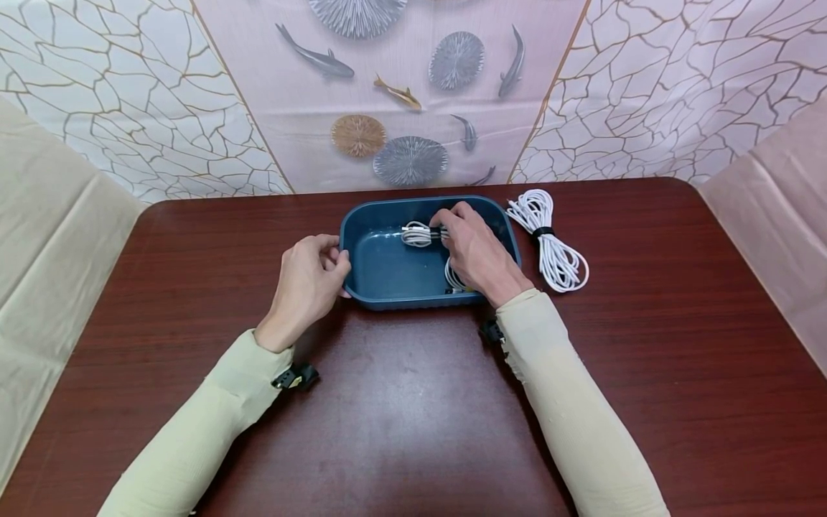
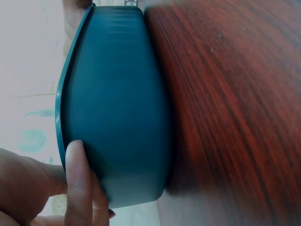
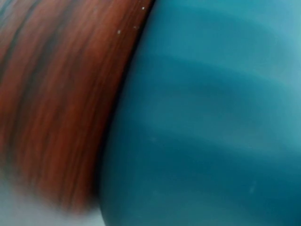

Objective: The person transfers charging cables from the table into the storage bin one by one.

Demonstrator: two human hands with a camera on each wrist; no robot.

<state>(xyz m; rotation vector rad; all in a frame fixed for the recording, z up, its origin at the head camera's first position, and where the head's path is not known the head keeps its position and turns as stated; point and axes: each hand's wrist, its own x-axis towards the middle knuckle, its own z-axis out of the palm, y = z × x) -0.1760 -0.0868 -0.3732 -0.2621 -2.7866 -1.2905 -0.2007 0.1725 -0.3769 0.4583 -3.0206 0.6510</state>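
A blue rectangular plastic bin (image 1: 423, 304) stands near the table's far edge. My left hand (image 1: 306, 276) holds its left end at the rim; in the left wrist view, fingers (image 2: 78, 174) lie against the outer wall. Inside the bin, my right hand (image 1: 474, 251) pinches a small white cable bundle (image 1: 416, 234) with a black tie, its fingertips partly hidden behind the hand. Beneath that hand, part of another coiled white cable (image 1: 454, 276) shows, mostly covered. The right wrist view holds only the bin's blurred outer wall (image 3: 202, 113) and some tabletop.
Just right of the bin, a larger white cable bundle (image 1: 561, 260) with a black tie lies on the dark red-brown wooden table (image 1: 400, 402). Behind the table hangs a patterned cloth (image 1: 413, 122), with plain beige cloth (image 1: 39, 266) at the sides.
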